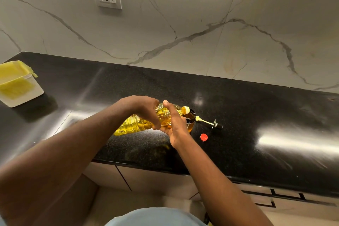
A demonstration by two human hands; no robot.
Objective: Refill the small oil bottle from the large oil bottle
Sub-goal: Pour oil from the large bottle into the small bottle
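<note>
Both hands on the large oil bottle (132,125), which lies close to horizontal above the desk (256,115), base toward me and neck pointing away to the right. Left hand (145,110) wraps over the top of the bottle's middle, fingers curled down the near side. Right hand (177,126) grips it nearer the neck, thumb up over the top; can't see its fingers underneath. The bottle's open mouth sits right at the rim of the small oil bottle (190,118), which stands upright on the desk just beyond my right hand, uncapped, amber oil inside. Can't tell if the right hand also touches it. Red cap (203,137) lies on the desk just right of the small bottle; pourer spout (211,124) lies flat beside it. White bin (27,95) far left, well apart.
</note>
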